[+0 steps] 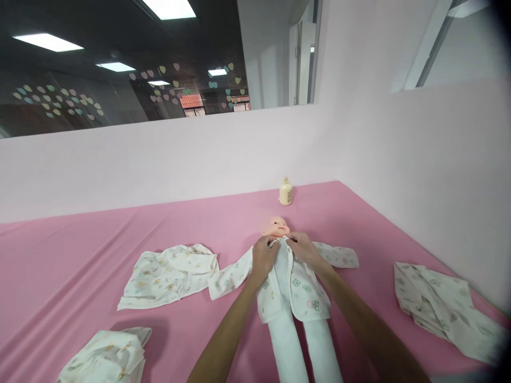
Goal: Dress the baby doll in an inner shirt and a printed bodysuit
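Note:
A baby doll (276, 226) lies on its back on the pink sheet (80, 255), head toward the wall. It wears a white printed jacket (299, 290) and white leggings (303, 346). My left hand (263, 256) grips the jacket's left front edge at the collar. My right hand (302, 247) grips the right front edge just below the doll's chin. The two hands are close together at the neckline.
A cream bottle (286, 191) stands behind the doll's head near the wall. A printed garment (170, 275) lies left of the doll, another folded one (106, 357) at the front left, a third (443, 308) at the right. Pale pink walls border the surface.

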`<state>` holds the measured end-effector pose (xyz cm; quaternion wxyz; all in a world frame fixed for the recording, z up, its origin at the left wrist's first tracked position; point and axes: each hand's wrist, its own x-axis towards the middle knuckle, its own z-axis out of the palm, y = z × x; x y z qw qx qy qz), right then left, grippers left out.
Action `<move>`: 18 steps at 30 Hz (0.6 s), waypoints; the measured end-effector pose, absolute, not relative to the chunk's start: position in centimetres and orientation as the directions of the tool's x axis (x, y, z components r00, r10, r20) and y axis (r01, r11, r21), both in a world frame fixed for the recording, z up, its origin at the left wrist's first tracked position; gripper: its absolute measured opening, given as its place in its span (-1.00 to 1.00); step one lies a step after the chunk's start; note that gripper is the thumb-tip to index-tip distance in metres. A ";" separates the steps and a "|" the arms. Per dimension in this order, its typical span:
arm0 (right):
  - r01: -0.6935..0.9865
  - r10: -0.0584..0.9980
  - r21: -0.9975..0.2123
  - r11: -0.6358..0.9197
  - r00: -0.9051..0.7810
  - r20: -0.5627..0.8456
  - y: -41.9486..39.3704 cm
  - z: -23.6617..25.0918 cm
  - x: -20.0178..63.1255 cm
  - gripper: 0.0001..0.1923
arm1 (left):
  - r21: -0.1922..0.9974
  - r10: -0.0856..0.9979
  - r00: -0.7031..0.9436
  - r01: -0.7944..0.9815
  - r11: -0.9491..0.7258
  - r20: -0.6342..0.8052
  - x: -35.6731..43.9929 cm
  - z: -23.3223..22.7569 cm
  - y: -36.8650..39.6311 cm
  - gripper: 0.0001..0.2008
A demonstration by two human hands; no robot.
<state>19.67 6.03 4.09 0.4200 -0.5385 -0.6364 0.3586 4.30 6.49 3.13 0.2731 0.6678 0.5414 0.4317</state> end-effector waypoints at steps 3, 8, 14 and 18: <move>0.388 0.986 -0.907 0.163 -0.031 0.164 5.9 3.6 19.4 -0.78 | 0.830 0.956 0.024 0.490 -0.267 0.294 4.6 3.2 6.3 -0.83; 0.451 0.978 -0.876 0.173 0.030 0.209 5.4 3.4 18.9 -0.75 | 0.835 0.952 0.000 0.482 -0.267 0.305 4.8 3.1 6.3 -0.85; 0.558 0.942 -0.806 0.195 0.122 0.312 5.2 2.9 18.0 -0.75 | 0.823 0.938 -0.021 0.487 -0.293 0.346 5.0 2.5 6.1 -0.85; 0.592 0.934 -0.780 0.205 0.120 0.337 5.2 2.9 17.7 -0.74 | 0.732 0.895 0.002 0.574 -0.367 0.447 5.0 2.1 5.9 -0.84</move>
